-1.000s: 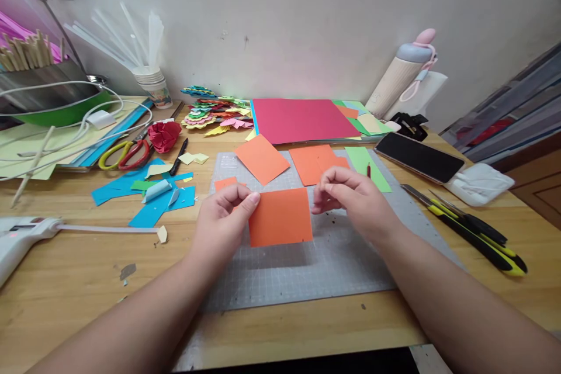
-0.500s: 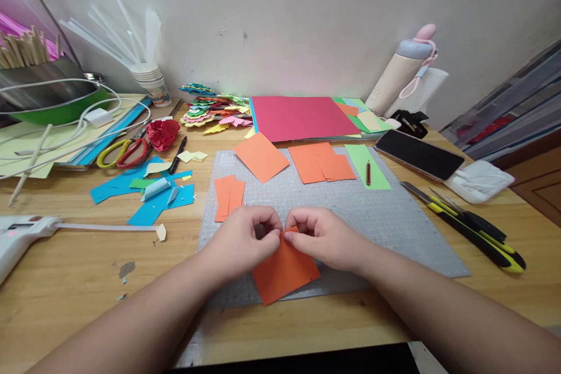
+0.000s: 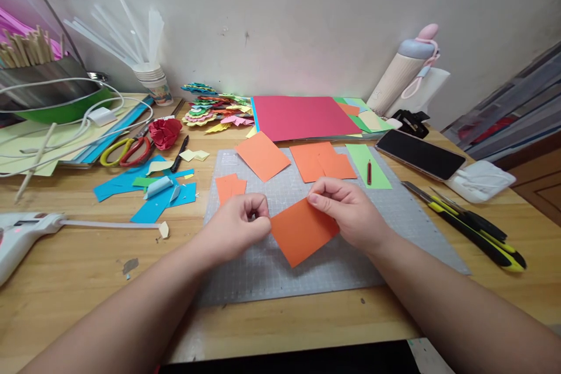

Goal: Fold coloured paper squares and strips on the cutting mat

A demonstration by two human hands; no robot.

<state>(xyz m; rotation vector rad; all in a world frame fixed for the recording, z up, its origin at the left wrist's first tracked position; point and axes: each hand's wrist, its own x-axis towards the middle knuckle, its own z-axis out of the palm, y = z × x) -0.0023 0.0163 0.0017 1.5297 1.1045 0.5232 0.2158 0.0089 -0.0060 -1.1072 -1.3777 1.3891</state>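
A rectangular sheet of orange paper [image 3: 302,236] is held tilted above the grey cutting mat [image 3: 245,280]. My right hand [image 3: 350,210] pinches its upper edge between thumb and fingers. At the sheet's left corner, my left hand [image 3: 239,225] is closed, thumb against curled fingers, with the corner at its fingertips. Behind them on the mat lie a square orange sheet [image 3: 263,156], overlapping orange pieces [image 3: 311,162] and small orange strips [image 3: 225,189]. A short dark red pencil [image 3: 369,172] rests on a light green strip [image 3: 357,158].
A utility knife [image 3: 473,234], a phone [image 3: 421,154] and a white case [image 3: 482,182] lie at right. To the left are blue paper scraps [image 3: 151,207], scissors [image 3: 127,152], a black pen [image 3: 179,155] and a glue gun [image 3: 26,234]. Red card [image 3: 304,117] lies at the back.
The orange paper went from my left hand into both hands, low over the mat's front, then rose and turned. My right hand now grips its upper edge; my left has shifted to the left corner.
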